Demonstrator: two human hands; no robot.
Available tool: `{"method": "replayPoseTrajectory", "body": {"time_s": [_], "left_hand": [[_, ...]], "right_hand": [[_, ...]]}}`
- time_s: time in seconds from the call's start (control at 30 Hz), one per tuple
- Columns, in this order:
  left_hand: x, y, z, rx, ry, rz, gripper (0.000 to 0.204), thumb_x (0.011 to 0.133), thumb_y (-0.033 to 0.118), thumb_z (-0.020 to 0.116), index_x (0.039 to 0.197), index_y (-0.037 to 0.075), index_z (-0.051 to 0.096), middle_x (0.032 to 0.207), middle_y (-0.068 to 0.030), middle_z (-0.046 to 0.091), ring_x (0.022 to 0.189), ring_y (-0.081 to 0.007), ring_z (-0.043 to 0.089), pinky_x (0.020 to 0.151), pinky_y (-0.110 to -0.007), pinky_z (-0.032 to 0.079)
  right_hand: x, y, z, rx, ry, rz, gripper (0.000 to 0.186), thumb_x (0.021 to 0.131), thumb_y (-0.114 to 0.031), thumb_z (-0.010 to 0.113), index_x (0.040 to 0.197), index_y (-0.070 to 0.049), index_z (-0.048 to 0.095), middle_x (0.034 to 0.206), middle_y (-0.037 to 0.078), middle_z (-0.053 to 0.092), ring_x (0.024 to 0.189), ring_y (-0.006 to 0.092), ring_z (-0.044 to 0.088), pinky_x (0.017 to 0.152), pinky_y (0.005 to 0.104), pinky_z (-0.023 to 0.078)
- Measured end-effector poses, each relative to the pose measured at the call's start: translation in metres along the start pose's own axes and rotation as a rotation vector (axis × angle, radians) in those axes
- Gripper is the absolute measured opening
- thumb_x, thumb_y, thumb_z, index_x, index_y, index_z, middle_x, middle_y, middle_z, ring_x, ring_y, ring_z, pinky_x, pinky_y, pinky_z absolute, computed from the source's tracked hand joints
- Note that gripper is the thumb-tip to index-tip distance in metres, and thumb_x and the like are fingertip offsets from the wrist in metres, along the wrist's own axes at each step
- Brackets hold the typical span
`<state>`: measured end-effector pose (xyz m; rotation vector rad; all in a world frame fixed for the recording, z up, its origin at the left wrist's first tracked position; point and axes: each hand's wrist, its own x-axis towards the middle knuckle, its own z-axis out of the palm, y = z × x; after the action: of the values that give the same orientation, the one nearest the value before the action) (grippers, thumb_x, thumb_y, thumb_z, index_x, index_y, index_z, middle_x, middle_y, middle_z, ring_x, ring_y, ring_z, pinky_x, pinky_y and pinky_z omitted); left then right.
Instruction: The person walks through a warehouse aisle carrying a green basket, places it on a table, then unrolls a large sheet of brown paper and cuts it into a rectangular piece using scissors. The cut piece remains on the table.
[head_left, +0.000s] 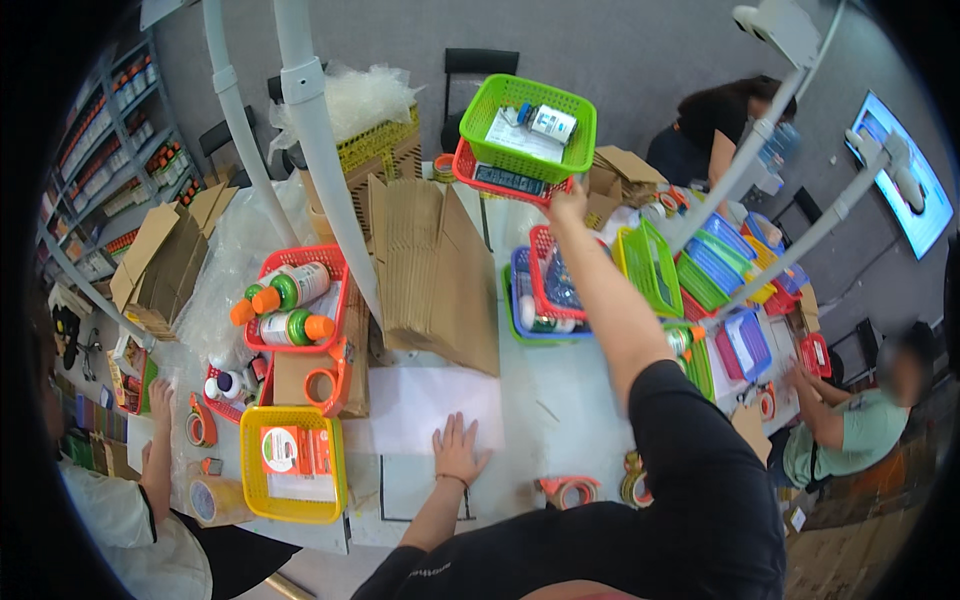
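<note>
My left hand (460, 450) lies flat with fingers spread at the edge of a white sheet of paper (420, 400) on the table. My right arm stretches to the far side, where my right hand (569, 203) closes on the near right corner of a red basket (466, 168). A green basket (480, 120) sits on top of it, holding a white bottle with a dark cap (551, 122) and a paper. Dark packs (510, 180) show in the red basket beneath. How my fingers meet the two rims is partly hidden.
Folded cardboard boxes (430, 270) stand at the centre. A red basket of bottles (338, 268), a tape dispenser (335, 382) and a yellow basket (340, 480) are to the left. More baskets (650, 250) crowd the right. White poles (305, 100) rise there; co-workers stand or sit around.
</note>
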<state>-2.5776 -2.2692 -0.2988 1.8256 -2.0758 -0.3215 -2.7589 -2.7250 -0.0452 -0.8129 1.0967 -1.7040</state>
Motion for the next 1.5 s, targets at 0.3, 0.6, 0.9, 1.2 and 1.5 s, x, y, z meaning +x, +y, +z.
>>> {"method": "replayPoseTrajectory", "body": {"time_s": [0.3, 0.6, 0.9, 1.2, 1.5], "left_hand": [[0.011, -0.004, -0.007, -0.041, -0.010, -0.044, 0.067, 0.081, 0.054, 0.063, 0.136, 0.016, 0.054, 0.152, -0.0187, 0.036, 0.142, -0.0327, 0.030, 0.110, -0.059, 0.020], [0.017, 0.000, -0.010, -0.031, -0.018, -0.050, 0.066, 0.081, 0.051, 0.064, 0.136, 0.015, 0.054, 0.149, -0.0176, 0.039, 0.141, -0.0333, 0.031, 0.108, -0.059, 0.023], [0.013, 0.004, 0.001, 0.044, -0.090, -0.043, 0.071, 0.081, 0.048, 0.065, 0.141, 0.015, 0.048, 0.156, -0.0161, 0.030, 0.146, -0.0332, 0.022, 0.111, -0.059, 0.018], [0.003, 0.000, 0.027, 0.162, 0.034, 0.115, 0.070, 0.086, 0.046, 0.063, 0.145, 0.012, 0.044, 0.157, -0.0189, 0.027, 0.146, -0.0350, 0.021, 0.113, -0.058, 0.017], [-0.001, -0.012, 0.037, 0.108, 0.075, 0.244, 0.059, 0.089, 0.038, 0.063, 0.138, 0.009, 0.051, 0.148, -0.0231, 0.039, 0.141, -0.0364, 0.032, 0.112, -0.055, 0.022]], "right_hand": [[0.090, 0.202, 0.074, 0.020, 0.083, 0.109, 0.043, 0.089, 0.005, 0.044, 0.128, -0.010, 0.050, 0.114, 0.013, 0.059, 0.094, 0.0322, 0.065, 0.066, 0.0489, 0.063], [0.107, 0.314, 0.033, -0.444, -0.180, 0.485, 0.036, 0.089, -0.002, 0.053, 0.124, -0.006, 0.057, 0.108, 0.012, 0.065, 0.091, 0.0246, 0.066, 0.068, 0.0387, 0.055], [-0.065, 0.110, 0.064, -0.097, 0.060, 0.043, 0.036, 0.086, 0.001, 0.053, 0.120, -0.001, 0.064, 0.112, 0.013, 0.068, 0.102, 0.0211, 0.063, 0.090, 0.0311, 0.047], [-0.340, -0.116, -0.266, -0.485, -0.828, 0.239, 0.029, 0.097, -0.024, 0.060, 0.116, -0.005, 0.068, 0.103, 0.005, 0.071, 0.099, 0.0138, 0.064, 0.089, 0.0294, 0.049], [-0.679, -0.094, -0.528, -1.601, 0.546, 0.477, 0.057, 0.085, -0.016, 0.068, 0.139, -0.019, 0.052, 0.130, 0.020, 0.057, 0.113, 0.0342, 0.059, 0.096, 0.0416, 0.048]]}}
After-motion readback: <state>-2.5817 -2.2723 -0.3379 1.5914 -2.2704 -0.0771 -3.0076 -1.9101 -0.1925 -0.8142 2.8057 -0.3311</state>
